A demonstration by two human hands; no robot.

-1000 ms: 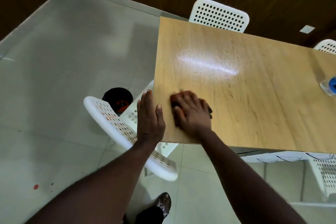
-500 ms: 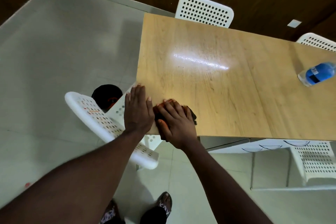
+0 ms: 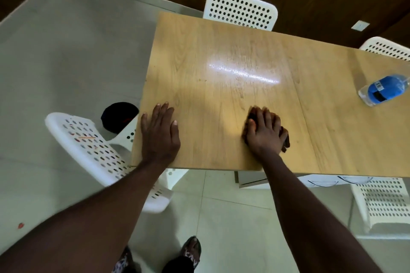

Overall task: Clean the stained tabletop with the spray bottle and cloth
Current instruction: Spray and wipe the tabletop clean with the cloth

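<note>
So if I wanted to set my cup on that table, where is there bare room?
The far half of the tabletop is bare, up to the white chair. So is the strip between the left hand and the right hand. It is crowded under the right hand, which presses the dark cloth, and around the blue bottle.

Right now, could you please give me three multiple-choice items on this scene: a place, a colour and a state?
1. Where is the bottle? A at the right end of the table; B on the floor; C on a shelf.
2. What colour are the chairs? A black; B white; C red.
3. How is the left hand? A holding the bottle; B raised; C flat on the table.
Answers: A, it lies on the wood there; B, every perforated seat is white; C, its fingers lie straight on the wood.
</note>
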